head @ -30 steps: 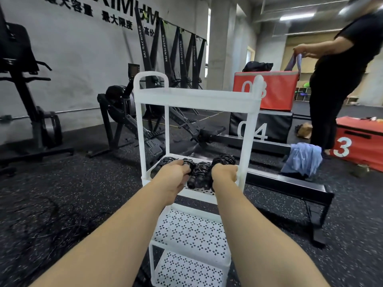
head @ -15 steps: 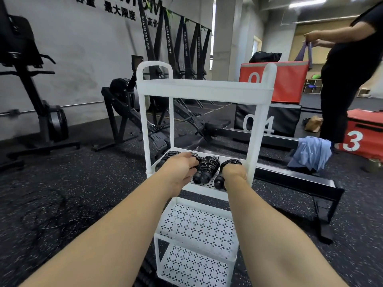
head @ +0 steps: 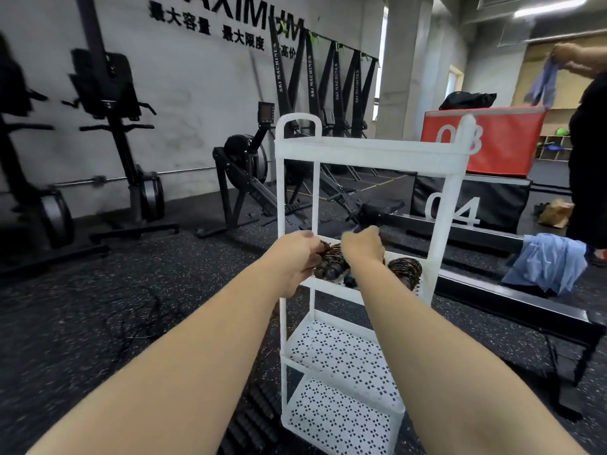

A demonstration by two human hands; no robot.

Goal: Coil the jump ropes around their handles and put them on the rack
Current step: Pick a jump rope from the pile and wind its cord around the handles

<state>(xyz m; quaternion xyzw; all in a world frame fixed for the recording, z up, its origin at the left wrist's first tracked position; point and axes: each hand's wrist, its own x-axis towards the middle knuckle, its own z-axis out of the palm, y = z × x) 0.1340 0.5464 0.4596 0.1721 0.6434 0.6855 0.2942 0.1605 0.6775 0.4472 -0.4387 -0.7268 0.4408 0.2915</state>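
Observation:
The white four-tier rack (head: 371, 149) stands in front of me. Several black coiled jump ropes lie on its second shelf. My left hand (head: 297, 254) grips the leftmost bundle at the shelf's left edge. A second coiled rope (head: 330, 266) sits between my hands. My right hand (head: 361, 246) curls over a bundle in the middle of the shelf, whose handle end (head: 349, 281) pokes out below the wrist. Another coiled rope (head: 405, 269) lies free at the shelf's right end. The perforated lower shelves (head: 341, 353) hold nothing.
Loose black ropes (head: 138, 310) lie tangled on the rubber floor at left. A ribbed black object (head: 253, 418) lies by the rack's foot. Rowing machines (head: 243, 178) stand behind, a black bench (head: 512, 307) with a blue cloth (head: 548, 264) at right, and a person (head: 588, 152) beyond.
My right hand let go of the right-end bundle and shifted left to the middle of the shelf. My left hand stays on the left bundle. My view has turned slightly left.

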